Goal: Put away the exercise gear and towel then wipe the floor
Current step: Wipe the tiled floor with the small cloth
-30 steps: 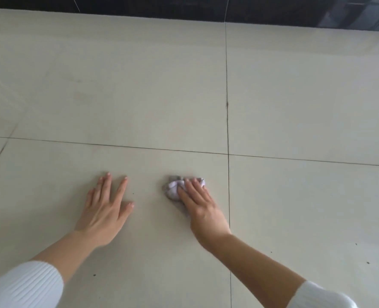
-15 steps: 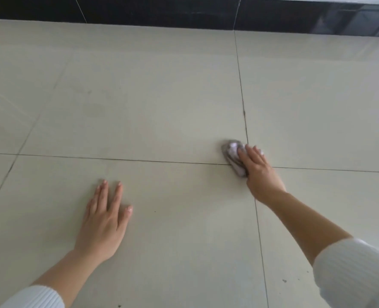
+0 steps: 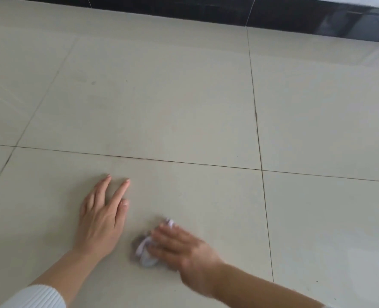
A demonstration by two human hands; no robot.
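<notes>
A small crumpled pale lilac-and-grey cloth [image 3: 144,252] lies on the beige tiled floor [image 3: 162,96], low in the head view. My right hand [image 3: 184,247] lies on top of it and presses it down with the fingers stretched out to the left; the hand is blurred by motion. My left hand [image 3: 101,221] rests flat on the same tile, fingers spread, a short way left of the cloth. Both arms wear white ribbed sleeves. No exercise gear or towel is in view.
Dark grout lines [image 3: 258,141] cross the floor, one running away from me on the right, one across the middle. A black glossy skirting [image 3: 273,16] runs along the far edge. Tiny dark specks dot the tiles.
My right hand has dragged the cloth from the grout crossing back towards me and to the left, close to my left hand. The left hand has stayed planted.
</notes>
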